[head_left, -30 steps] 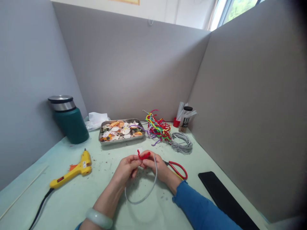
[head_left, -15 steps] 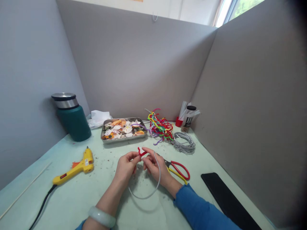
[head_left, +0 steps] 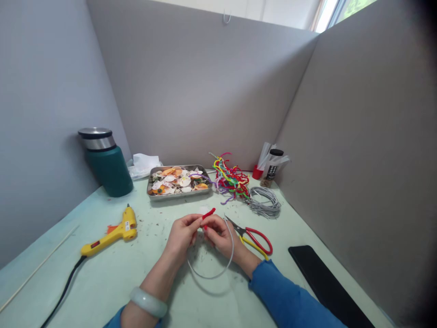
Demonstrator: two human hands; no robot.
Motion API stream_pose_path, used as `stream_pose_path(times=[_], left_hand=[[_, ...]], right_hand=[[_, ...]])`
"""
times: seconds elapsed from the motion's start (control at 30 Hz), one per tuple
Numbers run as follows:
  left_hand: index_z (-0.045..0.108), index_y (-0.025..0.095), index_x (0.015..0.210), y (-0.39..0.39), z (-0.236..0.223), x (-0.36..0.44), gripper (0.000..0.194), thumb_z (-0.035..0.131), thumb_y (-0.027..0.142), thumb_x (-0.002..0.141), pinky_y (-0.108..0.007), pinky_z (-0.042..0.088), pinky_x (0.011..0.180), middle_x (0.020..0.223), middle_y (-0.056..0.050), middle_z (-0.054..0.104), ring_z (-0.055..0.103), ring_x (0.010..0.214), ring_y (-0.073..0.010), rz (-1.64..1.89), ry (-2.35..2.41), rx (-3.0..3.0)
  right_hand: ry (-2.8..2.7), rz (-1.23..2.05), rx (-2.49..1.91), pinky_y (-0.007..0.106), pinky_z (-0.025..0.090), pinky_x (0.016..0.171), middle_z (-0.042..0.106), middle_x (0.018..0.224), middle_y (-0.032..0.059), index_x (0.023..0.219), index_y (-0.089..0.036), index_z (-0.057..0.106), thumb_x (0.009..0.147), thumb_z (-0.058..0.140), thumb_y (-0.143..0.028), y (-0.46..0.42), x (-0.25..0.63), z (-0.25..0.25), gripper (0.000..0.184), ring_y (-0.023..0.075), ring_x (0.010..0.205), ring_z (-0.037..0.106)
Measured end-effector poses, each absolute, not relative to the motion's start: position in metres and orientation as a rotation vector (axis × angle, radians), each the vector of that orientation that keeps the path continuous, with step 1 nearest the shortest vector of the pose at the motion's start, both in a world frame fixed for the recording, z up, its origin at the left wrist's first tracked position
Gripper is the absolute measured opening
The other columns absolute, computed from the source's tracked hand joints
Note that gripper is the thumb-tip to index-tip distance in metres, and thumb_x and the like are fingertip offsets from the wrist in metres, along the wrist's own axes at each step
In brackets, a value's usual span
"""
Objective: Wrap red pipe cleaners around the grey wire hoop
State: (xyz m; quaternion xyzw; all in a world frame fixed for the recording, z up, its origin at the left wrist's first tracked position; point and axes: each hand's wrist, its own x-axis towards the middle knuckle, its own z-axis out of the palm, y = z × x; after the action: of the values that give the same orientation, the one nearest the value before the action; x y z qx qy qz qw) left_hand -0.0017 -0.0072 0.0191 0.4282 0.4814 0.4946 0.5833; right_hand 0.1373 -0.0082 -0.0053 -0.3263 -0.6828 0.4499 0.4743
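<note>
Tipped red fuzzy stem [head_left: 209,213] from upright V to rightward slant, pinched by left fingers [head_left: 191,219] and right fingers [head_left: 215,221], apparently mid-bend.

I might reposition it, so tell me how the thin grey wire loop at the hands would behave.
The thin grey wire loop would probably feel springy rather than floppy, since it holds a round curve in the air. Its thinness suggests little weight.
</note>
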Motion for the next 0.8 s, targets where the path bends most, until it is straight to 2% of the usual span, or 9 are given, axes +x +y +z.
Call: stream_pose_path(times=[0.17,0.33,0.43,0.57,0.8], left_hand=[[0.065,0.009,0.088,-0.007,0.020,-0.003,0.046,0.074,0.043,0.058,-0.018,0.012,0.035,0.035,0.009,0.038,0.026,0.031,-0.0028,1.143,1.056,0.937],[0.064,0.010,0.087,-0.006,0.017,-0.003,0.043,0.074,0.041,0.059,-0.018,0.011,0.035,0.037,0.009,0.040,0.025,0.031,-0.0022,1.147,1.014,0.891],[0.064,0.010,0.087,-0.006,0.017,-0.002,0.044,0.075,0.041,0.058,-0.018,0.011,0.035,0.036,0.010,0.037,0.024,0.031,-0.0022,1.141,1.009,0.885],[0.063,0.010,0.087,-0.006,0.018,0.000,0.045,0.076,0.041,0.057,-0.019,0.010,0.035,0.035,0.011,0.034,0.022,0.030,-0.0018,1.151,1.008,0.868],[0.062,0.010,0.086,-0.006,0.018,-0.001,0.043,0.076,0.038,0.057,-0.018,0.011,0.036,0.035,0.010,0.035,0.022,0.030,-0.0011,1.132,0.992,0.828]], right_hand=[[-1.670,1.142,-0.788,0.021,0.036,0.048,0.051,0.063,-0.0031,0.093,-0.020,0.057,0.084,0.049,-0.023,-0.009,0.139,-0.003,0.013,0.0090,0.050,0.045],[-1.657,1.154,-0.779,0.023,0.041,0.054,0.055,0.072,0.0000,0.095,-0.019,0.060,0.084,0.047,-0.025,-0.009,0.141,0.002,0.018,0.0103,0.056,0.050],[-1.601,1.123,-0.820,0.023,0.039,0.052,0.053,0.066,-0.0013,0.088,-0.018,0.060,0.083,0.052,-0.029,-0.007,0.138,-0.001,0.014,0.0099,0.054,0.049],[-1.541,1.118,-0.855,0.021,0.035,0.049,0.050,0.060,-0.0038,0.086,-0.018,0.055,0.080,0.055,-0.025,-0.004,0.132,-0.007,0.009,0.0087,0.050,0.045],[-1.480,1.075,-0.903,0.022,0.038,0.054,0.051,0.071,-0.0025,0.085,-0.018,0.048,0.077,0.055,-0.020,-0.003,0.131,0.000,0.010,0.0097,0.058,0.048]])
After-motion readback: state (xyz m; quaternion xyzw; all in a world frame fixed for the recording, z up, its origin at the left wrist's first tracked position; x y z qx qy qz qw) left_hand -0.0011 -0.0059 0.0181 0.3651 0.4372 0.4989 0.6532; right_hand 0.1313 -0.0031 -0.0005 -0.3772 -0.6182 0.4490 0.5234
